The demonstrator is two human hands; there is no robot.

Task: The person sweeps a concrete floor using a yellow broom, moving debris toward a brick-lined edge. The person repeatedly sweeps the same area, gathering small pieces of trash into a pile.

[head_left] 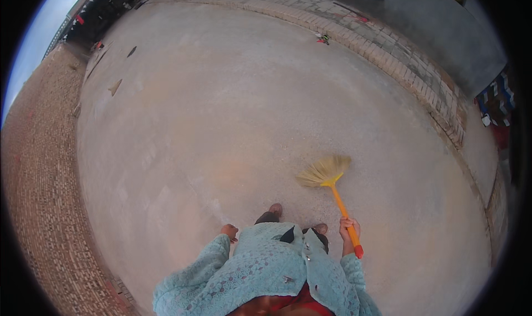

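Observation:
My right hand (348,228) is wrapped round the orange handle of a broom (339,201), close to its red end cap. The broom slants away and a little to the left, its yellow collar fanning into straw-coloured bristles (326,171) over the concrete ground. Whether the bristles touch the ground I cannot tell. My left hand (229,232) hangs beside my body with its fingers curled; no object shows in it, though the inside of the hand is hidden. Light blue knitted sleeves cover both forearms.
A brick wall (47,205) runs along the left. A raised brick edging (388,61) borders the far right side, with a grey wall (438,33) behind. Small debris (322,38) lies beside the edging, and a flat scrap (115,87) lies at the far left.

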